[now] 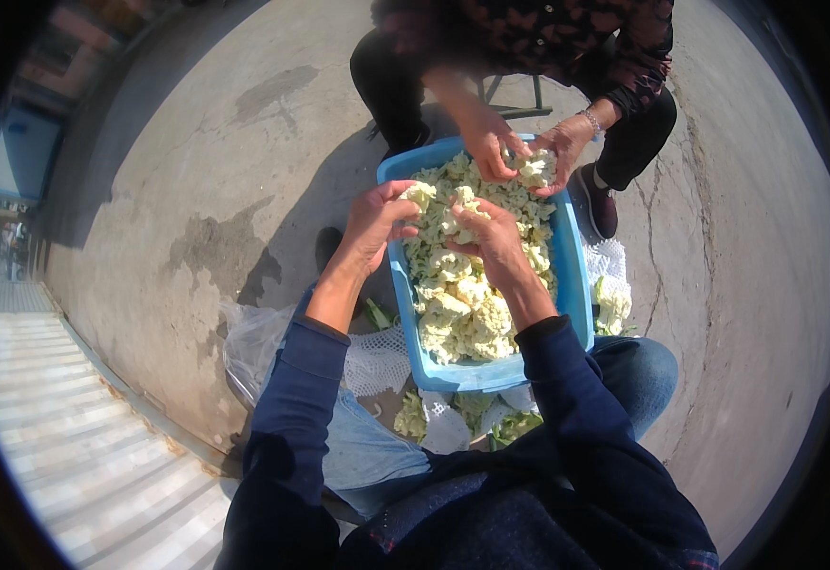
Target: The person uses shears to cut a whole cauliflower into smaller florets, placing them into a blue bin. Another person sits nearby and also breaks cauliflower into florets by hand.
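A blue plastic tub [579, 285] full of cauliflower florets [468, 299] stands before me, larger chunks at its near end. Over its left rim, my left hand [379, 224] pinches a small cauliflower floret [419, 194] between thumb and fingers. My right hand [493, 239], above the middle of the tub, grips a cauliflower piece [462, 214]; the two pieces are apart. Across the tub, a co-worker's two hands [489, 146] hold another cauliflower piece [537, 169] above the far right corner.
The co-worker sits opposite on a metal-legged stool [525, 112]. White foam netting [379, 356] and cauliflower leaves [411, 417] lie around the tub on cracked concrete. A clear plastic bag [254, 342] lies left. More cauliflower [613, 303] is on the right. Corrugated metal [94, 427] lies lower left.
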The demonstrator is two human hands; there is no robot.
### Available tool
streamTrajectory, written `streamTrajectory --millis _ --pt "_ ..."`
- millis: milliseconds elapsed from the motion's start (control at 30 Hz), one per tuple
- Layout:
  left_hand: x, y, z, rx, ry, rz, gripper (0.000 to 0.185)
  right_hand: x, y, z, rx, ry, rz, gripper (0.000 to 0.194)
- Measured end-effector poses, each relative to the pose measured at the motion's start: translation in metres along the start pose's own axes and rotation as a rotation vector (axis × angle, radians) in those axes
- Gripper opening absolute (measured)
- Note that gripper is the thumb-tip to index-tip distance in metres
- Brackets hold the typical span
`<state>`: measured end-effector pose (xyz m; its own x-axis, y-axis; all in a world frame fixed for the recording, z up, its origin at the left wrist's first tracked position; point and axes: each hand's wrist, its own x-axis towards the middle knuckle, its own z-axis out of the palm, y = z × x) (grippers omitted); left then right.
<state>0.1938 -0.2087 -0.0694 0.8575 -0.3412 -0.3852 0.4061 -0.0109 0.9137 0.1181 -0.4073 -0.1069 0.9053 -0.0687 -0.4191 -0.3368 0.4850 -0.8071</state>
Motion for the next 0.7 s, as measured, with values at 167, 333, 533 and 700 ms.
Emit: streamTrajectory --millis 167,333,533,700 --pt "0.006 -0.007 0.0 0.082 0.04 0.025 0.046 0.001 0.002 0.004 -0.046 0.044 -0.093 0.038" --pt "0.009 -0.013 0.004 0.247 0.06 0.164 0.037 0.009 0.007 -0.001 -0.322 0.143 -0.104 0.051" --pt "0.006 -0.015 0.01 0.239 0.001 0.211 0.029 -0.011 -0.01 0.016 -0.089 -0.031 -0.182 0.046" --pt "0.005 -0.017 0.015 0.179 -0.103 0.181 0.029 0.003 0.001 -0.001 -0.056 -0.168 -0.132 0.032"
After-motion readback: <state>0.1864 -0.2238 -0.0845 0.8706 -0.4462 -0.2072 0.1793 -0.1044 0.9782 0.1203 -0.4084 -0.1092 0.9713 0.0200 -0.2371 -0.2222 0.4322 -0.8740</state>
